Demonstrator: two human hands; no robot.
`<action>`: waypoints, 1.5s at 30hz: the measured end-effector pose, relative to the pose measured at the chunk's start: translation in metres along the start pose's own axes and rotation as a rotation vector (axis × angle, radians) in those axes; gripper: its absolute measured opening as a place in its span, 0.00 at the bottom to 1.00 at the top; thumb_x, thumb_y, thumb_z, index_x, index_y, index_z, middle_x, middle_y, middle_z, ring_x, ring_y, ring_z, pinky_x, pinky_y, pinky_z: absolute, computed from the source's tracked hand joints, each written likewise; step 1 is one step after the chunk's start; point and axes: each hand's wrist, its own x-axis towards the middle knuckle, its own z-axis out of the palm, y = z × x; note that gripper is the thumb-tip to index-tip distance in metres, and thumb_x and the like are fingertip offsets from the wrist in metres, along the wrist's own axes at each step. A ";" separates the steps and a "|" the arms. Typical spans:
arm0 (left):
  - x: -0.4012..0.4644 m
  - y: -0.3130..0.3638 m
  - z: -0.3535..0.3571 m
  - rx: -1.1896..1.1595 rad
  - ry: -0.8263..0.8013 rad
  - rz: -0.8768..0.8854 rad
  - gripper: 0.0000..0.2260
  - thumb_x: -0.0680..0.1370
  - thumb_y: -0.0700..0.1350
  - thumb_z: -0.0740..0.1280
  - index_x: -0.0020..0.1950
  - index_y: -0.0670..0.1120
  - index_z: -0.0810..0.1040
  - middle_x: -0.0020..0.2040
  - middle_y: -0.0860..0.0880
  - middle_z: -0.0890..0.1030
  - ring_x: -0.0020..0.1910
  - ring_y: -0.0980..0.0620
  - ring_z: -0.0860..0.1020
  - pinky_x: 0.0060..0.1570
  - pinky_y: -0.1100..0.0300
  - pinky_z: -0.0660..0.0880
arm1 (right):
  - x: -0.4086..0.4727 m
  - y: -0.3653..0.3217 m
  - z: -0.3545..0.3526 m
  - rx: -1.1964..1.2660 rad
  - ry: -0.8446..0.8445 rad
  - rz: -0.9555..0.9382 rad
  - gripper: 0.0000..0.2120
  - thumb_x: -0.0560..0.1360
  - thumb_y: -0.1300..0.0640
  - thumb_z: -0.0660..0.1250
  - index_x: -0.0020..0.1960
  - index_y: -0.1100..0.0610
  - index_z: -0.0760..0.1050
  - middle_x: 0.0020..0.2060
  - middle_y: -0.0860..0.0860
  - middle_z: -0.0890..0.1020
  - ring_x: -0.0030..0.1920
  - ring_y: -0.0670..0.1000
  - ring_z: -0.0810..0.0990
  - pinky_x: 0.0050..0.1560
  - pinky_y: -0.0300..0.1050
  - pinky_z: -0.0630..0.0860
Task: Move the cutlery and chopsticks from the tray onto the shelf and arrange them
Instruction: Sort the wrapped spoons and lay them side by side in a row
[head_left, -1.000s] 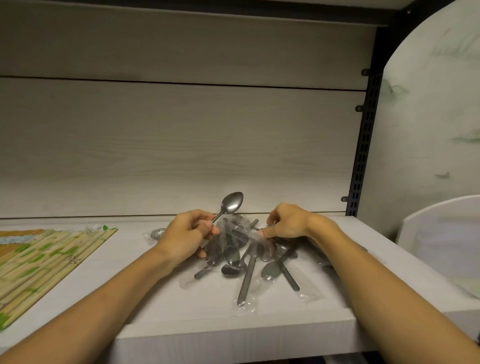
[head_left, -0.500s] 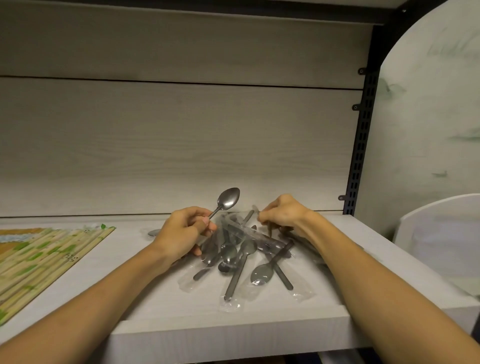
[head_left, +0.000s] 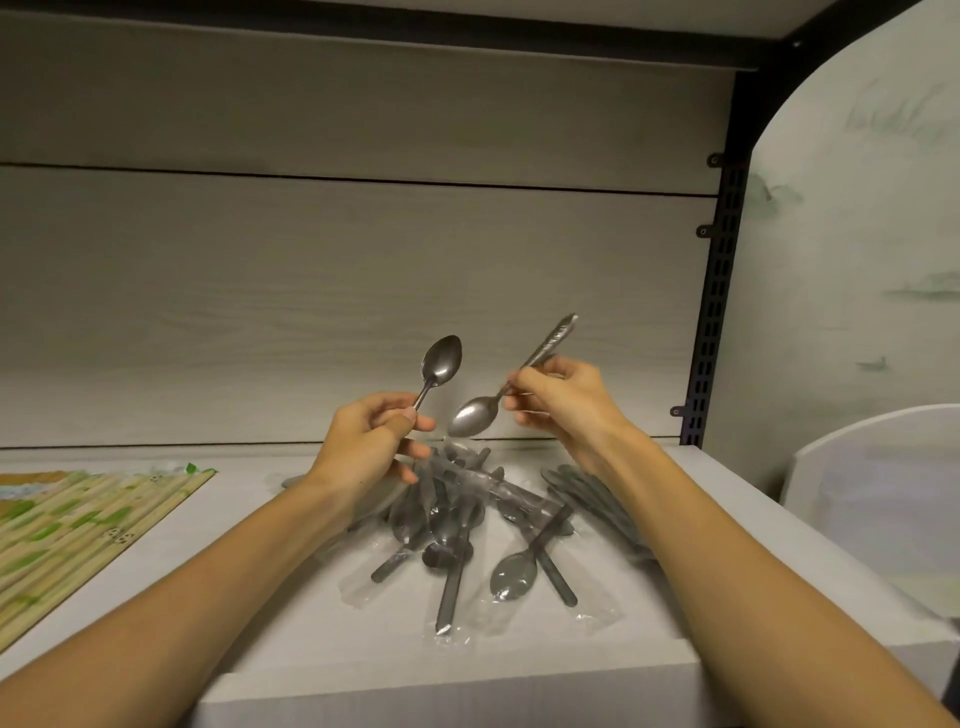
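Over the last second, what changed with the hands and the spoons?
The right hand pinched a second spoon out of the pile of wrapped cutlery and lifted it, bowl down. The left hand kept holding its spoon bowl up. The chopstick packs stayed put on the shelf.

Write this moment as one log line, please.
left hand: holds spoon bowl up | right hand: holds second spoon bowl down | pile: on shelf
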 end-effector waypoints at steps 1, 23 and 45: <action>0.000 -0.001 0.000 -0.014 0.000 -0.011 0.09 0.81 0.35 0.60 0.60 0.39 0.73 0.49 0.41 0.82 0.30 0.52 0.79 0.22 0.63 0.73 | -0.001 -0.002 0.000 0.047 0.026 -0.031 0.06 0.73 0.67 0.67 0.50 0.65 0.75 0.36 0.56 0.82 0.35 0.50 0.81 0.37 0.40 0.78; -0.002 0.003 -0.001 -0.413 -0.070 -0.266 0.07 0.81 0.33 0.58 0.58 0.39 0.71 0.48 0.38 0.84 0.39 0.46 0.85 0.33 0.59 0.81 | -0.017 0.021 0.026 -0.760 -0.344 -0.592 0.25 0.76 0.71 0.63 0.70 0.55 0.71 0.58 0.52 0.82 0.59 0.45 0.79 0.61 0.34 0.73; -0.010 0.001 -0.005 -0.421 -0.198 -0.282 0.10 0.81 0.33 0.56 0.58 0.35 0.74 0.47 0.32 0.81 0.46 0.38 0.82 0.45 0.44 0.81 | -0.024 0.029 0.040 -1.211 -0.223 -1.006 0.17 0.75 0.59 0.66 0.63 0.55 0.77 0.51 0.56 0.75 0.49 0.56 0.73 0.43 0.50 0.73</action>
